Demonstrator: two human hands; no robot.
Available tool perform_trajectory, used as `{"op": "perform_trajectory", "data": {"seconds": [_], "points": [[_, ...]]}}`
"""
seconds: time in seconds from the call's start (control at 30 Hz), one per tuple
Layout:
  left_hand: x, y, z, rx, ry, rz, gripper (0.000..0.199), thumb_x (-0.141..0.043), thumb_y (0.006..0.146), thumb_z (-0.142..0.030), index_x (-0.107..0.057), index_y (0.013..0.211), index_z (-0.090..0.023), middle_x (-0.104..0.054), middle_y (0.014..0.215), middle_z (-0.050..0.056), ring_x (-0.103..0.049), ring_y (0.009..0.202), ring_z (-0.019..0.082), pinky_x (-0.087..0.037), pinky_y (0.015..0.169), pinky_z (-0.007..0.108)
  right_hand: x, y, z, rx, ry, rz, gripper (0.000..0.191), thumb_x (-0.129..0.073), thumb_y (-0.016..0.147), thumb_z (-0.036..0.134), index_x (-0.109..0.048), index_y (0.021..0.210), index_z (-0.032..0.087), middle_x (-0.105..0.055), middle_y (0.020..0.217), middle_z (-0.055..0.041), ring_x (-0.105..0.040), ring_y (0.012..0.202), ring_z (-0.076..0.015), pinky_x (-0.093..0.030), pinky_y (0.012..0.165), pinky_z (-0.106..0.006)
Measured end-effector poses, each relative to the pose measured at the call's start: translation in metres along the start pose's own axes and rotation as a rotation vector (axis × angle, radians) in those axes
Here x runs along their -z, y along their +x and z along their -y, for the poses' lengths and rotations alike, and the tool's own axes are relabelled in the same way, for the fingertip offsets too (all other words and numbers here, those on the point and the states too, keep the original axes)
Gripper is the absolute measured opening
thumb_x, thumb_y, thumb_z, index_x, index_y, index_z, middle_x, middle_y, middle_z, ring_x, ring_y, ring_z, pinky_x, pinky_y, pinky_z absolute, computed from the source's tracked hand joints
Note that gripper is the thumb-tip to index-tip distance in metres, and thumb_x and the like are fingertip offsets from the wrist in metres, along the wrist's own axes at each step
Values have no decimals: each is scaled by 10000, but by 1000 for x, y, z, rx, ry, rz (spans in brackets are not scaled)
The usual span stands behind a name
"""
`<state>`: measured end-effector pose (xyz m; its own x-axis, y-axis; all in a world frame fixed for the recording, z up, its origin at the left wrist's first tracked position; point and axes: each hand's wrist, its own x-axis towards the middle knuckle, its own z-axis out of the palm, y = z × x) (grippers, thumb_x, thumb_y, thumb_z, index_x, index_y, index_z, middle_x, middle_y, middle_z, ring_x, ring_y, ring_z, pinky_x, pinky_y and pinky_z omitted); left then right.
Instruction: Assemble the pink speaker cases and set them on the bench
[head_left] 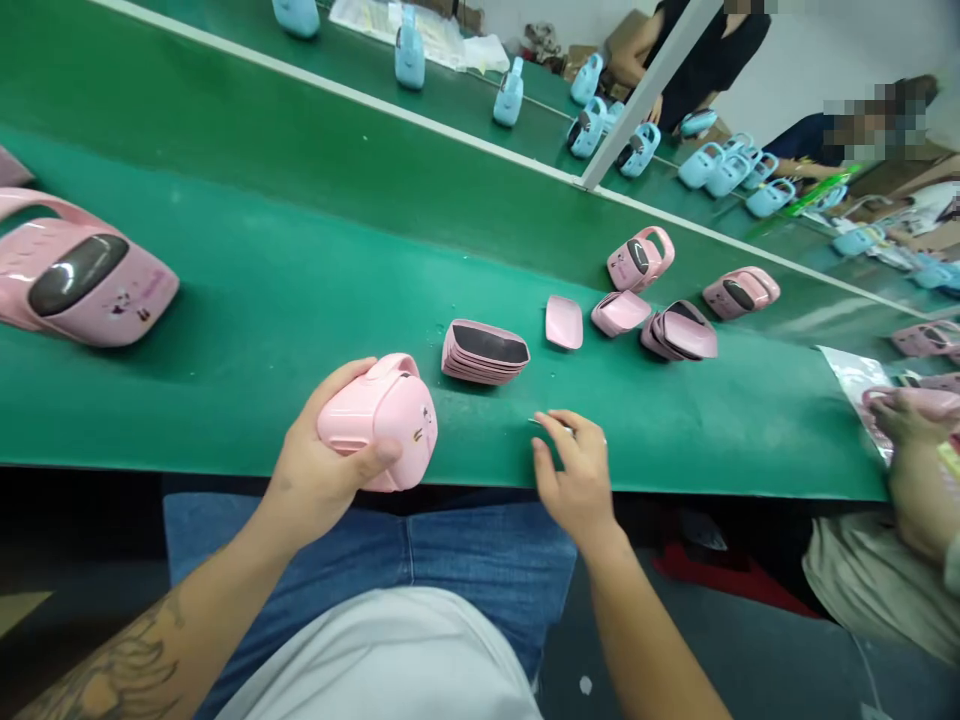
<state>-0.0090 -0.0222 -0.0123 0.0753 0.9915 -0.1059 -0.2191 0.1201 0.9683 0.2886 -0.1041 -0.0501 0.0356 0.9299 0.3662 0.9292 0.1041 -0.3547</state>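
My left hand (319, 465) is wrapped round a pink plastic case with a carry handle (379, 425), held tilted above the table's front edge. Small printed figures show on its right side. To the right, my right hand (576, 468) hovers low over the table with curled fingers. A thin, shiny metallic piece (533, 421) pokes out at its fingertips; most of it is hidden by the fingers. Between and beyond the hands sits a stack of pink trays with a dark top panel (486, 350). A single pink lid-like piece (564, 323) lies farther right.
More pink pieces (679, 332) are piled on the green table (300, 290), near finished-looking pink cases (641, 258). A large pink case (97, 275) stands at left. Behind a white rail (360, 98) are several light-blue cases (508, 95) and people. A neighbour's hand (911, 425) works at right.
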Motion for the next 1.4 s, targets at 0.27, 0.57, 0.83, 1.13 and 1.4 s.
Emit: {"op": "perform_trajectory", "data": {"seconds": [0.27, 0.57, 0.83, 1.13, 1.4], "points": [[-5, 6, 8, 187, -228, 180, 957, -889, 710, -779, -674, 1440, -198, -794, 1283, 185, -764, 1188, 392, -658, 932, 396, 20, 11, -71, -175, -124, 39, 349, -513, 1094, 386, -785, 1174, 184, -746, 961, -98, -699, 823, -231, -588, 789, -385], [0, -7, 1, 364, -309, 317, 757, -929, 782, -634, -743, 1347, -167, -815, 1243, 192, -805, 1058, 329, -660, 855, 358, 10, 52, -7, 231, 116, 70, 708, -719, 1007, 542, -540, 1596, 194, -648, 1509, -244, -637, 1414, -395, -536, 1176, -601], [1, -8, 2, 533, -347, 443, 560, -922, 804, -610, -820, 1108, -150, -843, 996, 149, -797, 830, 236, -659, 756, 302, 2, 52, 78, 620, 370, 423, 1341, -810, 854, 734, 0, 1779, 198, -375, 1737, -324, -419, 1628, -448, -466, 1252, -669], [-1, -3, -5, 381, -242, 580, 577, -911, 823, -595, -791, 1187, -165, -813, 1026, 136, -784, 857, 253, -637, 736, 306, 10, 49, 79, 633, 410, 360, 1203, -805, 926, 618, -59, 1782, 220, -476, 1672, -292, -501, 1577, -416, -525, 1227, -623], [-5, 0, -3, 343, -187, 584, 613, -934, 751, -662, -810, 1097, -172, -814, 1021, 118, -765, 848, 239, -626, 765, 319, 8, 40, 70, 591, 443, 399, 1173, -842, 933, 481, -78, 1790, 243, -362, 1762, -282, -435, 1634, -414, -516, 1246, -618]]}}
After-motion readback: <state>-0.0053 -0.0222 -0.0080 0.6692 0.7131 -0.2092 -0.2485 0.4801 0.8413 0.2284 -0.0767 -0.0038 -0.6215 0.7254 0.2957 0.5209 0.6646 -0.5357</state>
